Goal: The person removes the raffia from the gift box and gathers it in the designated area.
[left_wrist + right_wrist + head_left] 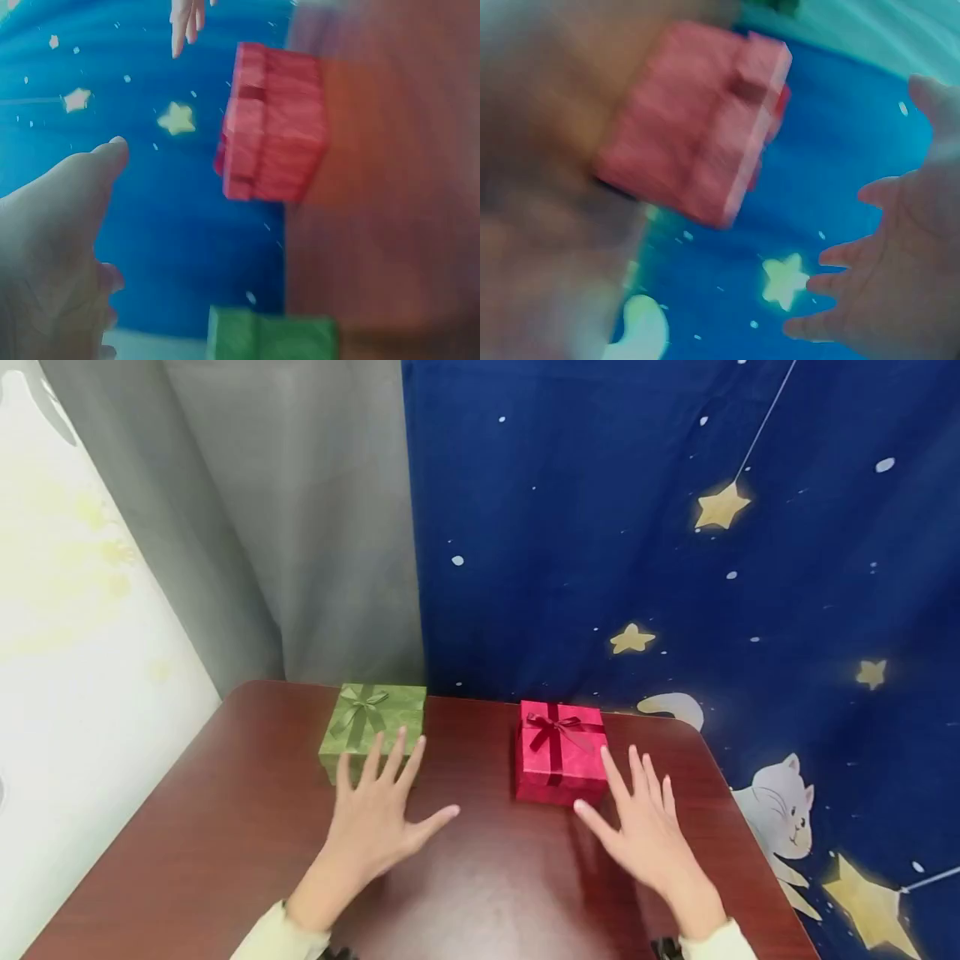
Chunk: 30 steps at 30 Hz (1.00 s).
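Note:
A green gift box with a ribbon bow stands near the table's back edge, left of a red gift box with a dark red bow. Fingers spread and palm down, my left hand hovers in front of the green box, its fingertips overlapping that box in the head view. My right hand, also spread, is at the near right of the red box. Both hands hold nothing. In the left wrist view the red box stands apart from the hand; the right wrist view shows the red box blurred.
The dark red-brown table has rounded back corners. Behind it hang a grey curtain and a blue curtain printed with stars and a white cat. A white surface borders the left side.

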Motion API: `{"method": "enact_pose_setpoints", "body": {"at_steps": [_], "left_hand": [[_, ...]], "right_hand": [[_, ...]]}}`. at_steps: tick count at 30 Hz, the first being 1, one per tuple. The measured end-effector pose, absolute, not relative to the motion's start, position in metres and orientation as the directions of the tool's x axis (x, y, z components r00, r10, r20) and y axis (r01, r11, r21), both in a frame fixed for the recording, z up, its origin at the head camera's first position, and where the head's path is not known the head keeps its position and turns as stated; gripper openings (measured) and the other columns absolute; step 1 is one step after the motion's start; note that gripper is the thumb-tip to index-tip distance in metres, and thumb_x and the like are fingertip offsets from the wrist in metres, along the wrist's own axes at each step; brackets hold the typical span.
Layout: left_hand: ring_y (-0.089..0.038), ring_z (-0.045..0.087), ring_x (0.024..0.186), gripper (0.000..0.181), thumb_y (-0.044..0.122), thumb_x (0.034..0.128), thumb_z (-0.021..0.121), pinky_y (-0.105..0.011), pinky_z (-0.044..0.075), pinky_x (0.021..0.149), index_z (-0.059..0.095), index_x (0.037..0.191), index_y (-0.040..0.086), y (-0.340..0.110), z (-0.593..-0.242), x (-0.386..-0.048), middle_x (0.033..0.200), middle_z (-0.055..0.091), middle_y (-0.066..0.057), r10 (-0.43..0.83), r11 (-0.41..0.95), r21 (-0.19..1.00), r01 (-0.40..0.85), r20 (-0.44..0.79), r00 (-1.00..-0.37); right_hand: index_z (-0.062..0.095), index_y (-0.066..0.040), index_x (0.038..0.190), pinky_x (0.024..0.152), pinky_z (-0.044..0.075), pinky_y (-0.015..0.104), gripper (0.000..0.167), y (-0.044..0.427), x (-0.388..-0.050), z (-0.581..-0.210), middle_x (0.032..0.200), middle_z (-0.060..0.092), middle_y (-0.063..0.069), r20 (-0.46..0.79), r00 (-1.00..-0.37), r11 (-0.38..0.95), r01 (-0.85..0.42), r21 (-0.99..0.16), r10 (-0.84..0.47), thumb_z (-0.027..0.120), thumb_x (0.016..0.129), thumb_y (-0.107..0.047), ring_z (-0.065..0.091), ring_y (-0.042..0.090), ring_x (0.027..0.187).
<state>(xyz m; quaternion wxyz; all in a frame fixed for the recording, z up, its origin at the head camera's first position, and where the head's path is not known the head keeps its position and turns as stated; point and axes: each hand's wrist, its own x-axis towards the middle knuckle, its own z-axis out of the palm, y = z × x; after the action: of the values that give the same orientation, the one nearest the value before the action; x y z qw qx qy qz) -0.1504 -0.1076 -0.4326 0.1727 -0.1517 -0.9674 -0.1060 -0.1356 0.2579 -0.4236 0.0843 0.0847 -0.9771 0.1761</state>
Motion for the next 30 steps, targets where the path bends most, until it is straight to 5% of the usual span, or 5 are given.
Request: {"method": "enact_pose_setpoints", "body": {"at_steps": [5,10,18,22,30], "left_hand": [[-0.033,0.019,0.157,0.097,0.079,0.0931,0.045,-0.068,0.008,0.121,0.030,0.164,0.014,-0.058,-0.416,-0.210,0.170,0.024,-0.010,0.342,0.886,0.201,0.418,0.326,-0.881],[-0.034,0.037,0.150,0.074,0.052,0.1067,0.044,-0.056,0.029,0.121,0.039,0.157,-0.002,-0.015,-0.427,-0.271,0.162,0.039,-0.019,0.389,0.791,0.419,0.446,0.219,-0.895],[-0.033,0.074,0.086,0.044,0.025,0.1067,0.059,-0.041,0.062,0.081,0.061,0.125,-0.015,0.021,-0.460,-0.302,0.099,0.070,-0.024,0.293,0.359,0.933,-0.038,-0.151,-0.944],[-0.017,0.068,0.067,0.040,0.019,0.1046,0.063,-0.037,0.062,0.073,0.061,0.120,-0.018,0.029,-0.467,-0.297,0.084,0.066,-0.015,0.316,0.161,0.968,-0.193,-0.236,-0.919],[-0.011,0.064,0.063,0.033,0.015,0.1027,0.066,-0.033,0.062,0.070,0.066,0.116,-0.015,0.036,-0.468,-0.300,0.079,0.065,-0.013,0.258,0.172,0.976,-0.134,-0.176,-0.950]], "right_hand": [[0.021,-0.012,0.166,0.118,0.016,0.072,0.082,0.272,-0.197,-0.406,0.166,0.018,0.030,0.139,-0.984,0.861,-0.165,-0.482,-0.111,0.049,0.104,-0.058,0.015,0.051,0.153],[0.024,0.007,0.160,0.116,0.031,0.064,0.078,0.280,-0.246,-0.414,0.153,0.039,0.036,0.016,-1.000,0.803,-0.028,-0.596,-0.023,0.050,0.107,-0.044,0.037,0.051,0.144],[0.052,0.020,0.135,0.107,0.046,0.057,0.058,0.289,-0.267,-0.435,0.131,0.058,0.037,-0.149,-0.981,0.682,0.195,-0.705,0.126,0.055,0.104,-0.029,0.058,0.048,0.123],[0.063,0.017,0.124,0.098,0.053,0.051,0.046,0.289,-0.269,-0.446,0.118,0.066,0.032,-0.138,-0.977,0.608,0.210,-0.766,0.163,0.061,0.102,-0.023,0.064,0.042,0.109],[0.063,0.015,0.127,0.103,0.050,0.053,0.044,0.293,-0.271,-0.453,0.127,0.064,0.033,-0.069,-0.980,0.553,0.163,-0.817,0.188,0.065,0.102,-0.021,0.062,0.044,0.116]]}}
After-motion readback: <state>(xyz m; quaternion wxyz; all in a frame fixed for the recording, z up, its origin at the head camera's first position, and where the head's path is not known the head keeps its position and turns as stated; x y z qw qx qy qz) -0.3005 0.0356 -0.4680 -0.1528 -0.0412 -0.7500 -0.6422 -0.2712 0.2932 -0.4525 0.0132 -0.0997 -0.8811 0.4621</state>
